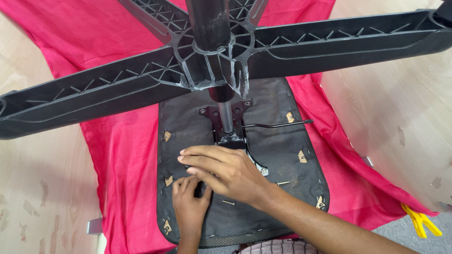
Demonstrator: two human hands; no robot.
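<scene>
Resting both hands — left (189,203), right (225,170) — fingers bent, on one seat underside (282,155), two loose screws (282,183) nearby.

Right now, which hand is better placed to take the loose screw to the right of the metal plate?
Probably the right hand: the screw lies beside its wrist, while the left hand sits beyond the right forearm.

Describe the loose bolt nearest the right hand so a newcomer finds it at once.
Start at the black chair seat underside lying on the red cloth, below the star base. Just right of the right hand, past the metal plate's corner, lies a small loose bolt. Unlike the second bolt beside the wrist, it lies level and farther right.
</scene>
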